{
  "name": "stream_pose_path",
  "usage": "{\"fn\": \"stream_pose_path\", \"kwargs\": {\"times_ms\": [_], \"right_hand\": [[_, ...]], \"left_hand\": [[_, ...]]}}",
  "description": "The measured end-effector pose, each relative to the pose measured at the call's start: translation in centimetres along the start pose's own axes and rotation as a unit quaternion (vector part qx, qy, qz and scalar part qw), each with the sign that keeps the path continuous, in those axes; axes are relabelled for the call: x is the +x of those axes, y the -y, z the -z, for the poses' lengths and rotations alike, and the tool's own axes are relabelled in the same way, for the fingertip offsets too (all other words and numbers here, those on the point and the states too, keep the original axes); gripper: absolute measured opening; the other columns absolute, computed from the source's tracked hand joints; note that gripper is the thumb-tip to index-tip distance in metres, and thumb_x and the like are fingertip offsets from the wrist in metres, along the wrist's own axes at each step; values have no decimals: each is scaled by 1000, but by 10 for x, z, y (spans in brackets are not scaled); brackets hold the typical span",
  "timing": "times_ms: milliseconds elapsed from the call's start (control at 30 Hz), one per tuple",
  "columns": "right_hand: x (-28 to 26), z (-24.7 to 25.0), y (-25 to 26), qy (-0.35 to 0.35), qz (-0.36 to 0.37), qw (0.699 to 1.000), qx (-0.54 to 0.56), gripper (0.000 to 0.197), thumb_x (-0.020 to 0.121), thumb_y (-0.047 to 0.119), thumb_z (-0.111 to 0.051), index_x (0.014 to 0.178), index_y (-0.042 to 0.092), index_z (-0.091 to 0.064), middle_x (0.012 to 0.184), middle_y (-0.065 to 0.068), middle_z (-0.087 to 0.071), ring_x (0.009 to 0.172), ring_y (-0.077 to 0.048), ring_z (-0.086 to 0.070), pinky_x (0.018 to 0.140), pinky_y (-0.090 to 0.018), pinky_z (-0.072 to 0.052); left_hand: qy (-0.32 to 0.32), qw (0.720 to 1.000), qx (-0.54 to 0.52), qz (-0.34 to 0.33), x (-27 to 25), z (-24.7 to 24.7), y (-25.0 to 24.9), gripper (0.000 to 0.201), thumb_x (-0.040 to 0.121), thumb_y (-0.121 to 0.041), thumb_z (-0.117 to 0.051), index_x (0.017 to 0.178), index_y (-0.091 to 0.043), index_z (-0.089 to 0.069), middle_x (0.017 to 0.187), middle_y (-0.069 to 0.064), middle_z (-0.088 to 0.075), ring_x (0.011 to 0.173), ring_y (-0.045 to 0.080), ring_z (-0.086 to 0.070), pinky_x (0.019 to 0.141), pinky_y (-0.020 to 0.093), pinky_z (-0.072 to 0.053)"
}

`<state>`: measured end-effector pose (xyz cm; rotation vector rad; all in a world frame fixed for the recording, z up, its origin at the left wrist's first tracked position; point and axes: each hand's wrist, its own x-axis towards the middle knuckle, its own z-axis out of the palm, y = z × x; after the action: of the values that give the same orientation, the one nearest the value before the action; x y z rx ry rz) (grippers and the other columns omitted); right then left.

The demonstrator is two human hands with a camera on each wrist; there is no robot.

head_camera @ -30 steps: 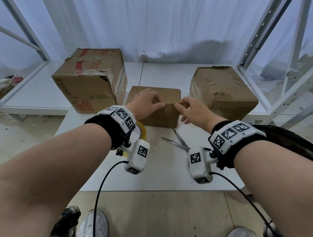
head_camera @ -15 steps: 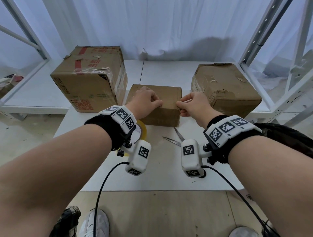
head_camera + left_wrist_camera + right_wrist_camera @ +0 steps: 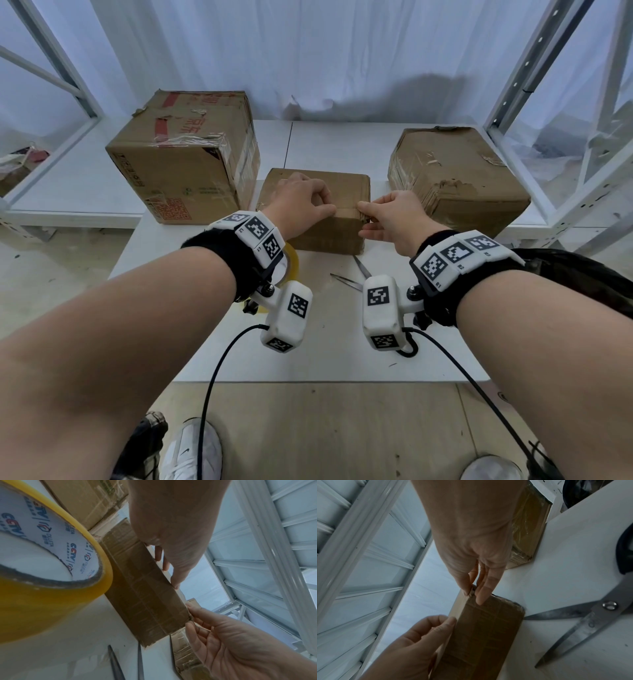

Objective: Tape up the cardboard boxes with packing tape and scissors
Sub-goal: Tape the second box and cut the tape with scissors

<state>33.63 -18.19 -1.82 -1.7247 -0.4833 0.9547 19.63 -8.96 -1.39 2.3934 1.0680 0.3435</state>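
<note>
A small flat cardboard box (image 3: 346,186) lies in the middle of the white table (image 3: 329,349). My left hand (image 3: 327,205) holds its top front edge, fingers curled on the lid and thumb along the edge. My right hand (image 3: 363,212) pinches the box's front right top corner between thumb and forefinger; in the right wrist view the right hand (image 3: 472,592) nips a crumpled bit there. A yellow roll of packing tape (image 3: 51,574) lies flat under my left wrist. Steel scissors (image 3: 590,615) lie open on the table below my right wrist.
A tall taped box (image 3: 185,157) stands at the back left and a crumpled wide box (image 3: 455,178) at the back right, both close to the small box. White metal racks (image 3: 534,102) flank the table. Cables hang from both wrist cameras.
My right thumb and forefinger have closed onto the box's corner and that wrist has swung a little left. The left hand has stayed on the box's edge.
</note>
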Motion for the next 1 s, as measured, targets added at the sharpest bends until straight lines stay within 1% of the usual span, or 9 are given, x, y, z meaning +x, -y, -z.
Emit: {"fn": "stream_pose_path", "kwargs": {"times_ms": [167,333,433,533,633,767,867,933,1000], "right_hand": [[-2,1,-2,5,10,1000,14,19,89,14,-67,91,8,-49,90,-11,-55,64,-18,-60,56,-30,-59],[-4,5,-1,-13,45,996,-70,18,97,28,-55,88,15,-47,83,-6,-51,60,-16,-54,54,-27,-54],[-10,6,4,-36,82,987,-135,21,99,29,-51,82,19,-44,76,-2,-47,58,-15,-45,48,-26,-44],[-29,2,5,-23,111,977,-182,16,98,28,-51,86,18,-48,79,-2,-50,60,-15,-47,50,-26,-44],[-56,-4,-2,17,119,963,-242,9,98,24,-51,98,15,-52,85,-5,-55,64,-15,-55,53,-27,-51],[-82,-9,-9,88,98,942,-308,15,96,22,-55,106,11,-51,86,-8,-57,70,-18,-58,62,-31,-56],[-99,-8,-10,111,93,934,-327,16,96,21,-55,106,11,-48,86,-9,-57,73,-20,-57,70,-34,-57],[-107,-5,-9,117,91,930,-336,18,96,22,-55,109,10,-49,89,-10,-57,79,-22,-58,77,-38,-58],[-113,-1,-5,121,97,925,-347,27,96,22,-57,117,8,-50,99,-11,-58,88,-24,-60,83,-39,-58]], "left_hand": [[28,999,-17,-34,-4,2,1,11,83,-42,-68,89,-35,-62,112,-4,-45,119,22,-38,105,47,-33],[-3,999,-30,-43,-8,5,-1,14,85,-35,-67,93,-27,-59,117,0,-50,120,21,-41,106,41,-33],[-23,998,-30,-50,-17,15,0,15,88,-33,-65,95,-22,-59,115,2,-52,115,20,-45,103,36,-35],[-24,999,19,-45,-35,28,6,15,91,-31,-61,97,-18,-60,112,5,-54,108,22,-50,99,38,-41],[52,994,91,-10,-63,31,11,29,95,-36,-55,101,-8,-61,104,11,-61,92,24,-57,82,34,-47],[193,951,242,7,-95,18,17,42,88,-50,-60,76,-10,-54,71,6,-51,71,24,-48,59,29,-36],[217,933,285,14,-111,10,25,30,90,-30,-62,76,-3,-57,64,4,-40,72,24,-43,60,29,-33],[213,937,278,15,-115,14,25,20,91,-15,-57,90,3,-64,70,7,-44,75,26,-46,64,31,-36],[206,948,243,2,-113,27,23,17,91,-15,-55,90,0,-62,85,15,-56,83,29,-53,70,34,-43]]}}
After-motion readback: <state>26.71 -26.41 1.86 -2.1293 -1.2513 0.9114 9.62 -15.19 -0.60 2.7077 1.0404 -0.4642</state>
